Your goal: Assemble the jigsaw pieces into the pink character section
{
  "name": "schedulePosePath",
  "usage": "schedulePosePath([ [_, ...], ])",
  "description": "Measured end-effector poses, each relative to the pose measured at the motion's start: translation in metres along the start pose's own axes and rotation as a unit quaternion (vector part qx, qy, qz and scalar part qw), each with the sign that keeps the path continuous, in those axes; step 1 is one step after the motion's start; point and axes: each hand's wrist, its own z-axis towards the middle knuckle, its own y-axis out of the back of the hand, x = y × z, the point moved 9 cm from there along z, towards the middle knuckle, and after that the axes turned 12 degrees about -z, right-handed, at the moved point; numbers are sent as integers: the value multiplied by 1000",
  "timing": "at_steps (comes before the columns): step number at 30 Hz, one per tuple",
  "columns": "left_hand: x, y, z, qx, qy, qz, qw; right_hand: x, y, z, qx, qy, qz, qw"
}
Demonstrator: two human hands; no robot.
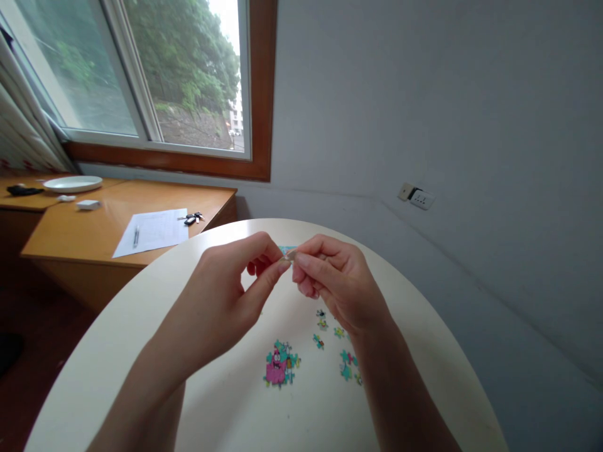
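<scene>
Both my hands meet above the round table, thumbs and index fingers pinched together. Between them is a small greyish jigsaw piece (pixel 291 255), mostly covered by fingertips. My left hand (pixel 238 276) is closed on its left side; my right hand (pixel 342 279) grips the right side, other fingers curled. Below, a joined puzzle section (pixel 277 365) with a pink cartoon figure lies on the tabletop. Loose pieces (pixel 322 324) lie right of it, beneath my right hand. Another cluster (pixel 347 364) is partly hidden by my right forearm. Something light blue (pixel 284 248) shows behind my fingertips.
The white round table (pixel 226 402) stands close to the wall. At left, a wooden desk (pixel 127 194) carries a paper sheet (pixel 153 232), a pen (pixel 136 236), keys (pixel 192 218), a small white box (pixel 88 204) and a white plate (pixel 73 183). A window is above it.
</scene>
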Motion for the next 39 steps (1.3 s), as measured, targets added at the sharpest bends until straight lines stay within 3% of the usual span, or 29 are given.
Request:
schedulePosePath([
  [33,5,1,-1,-10,27,-11,1000,1,-1,-2,13,15,37,999],
  [39,4,0,0,-5,31,-9,999,0,2,-2,-9,12,16,1000],
])
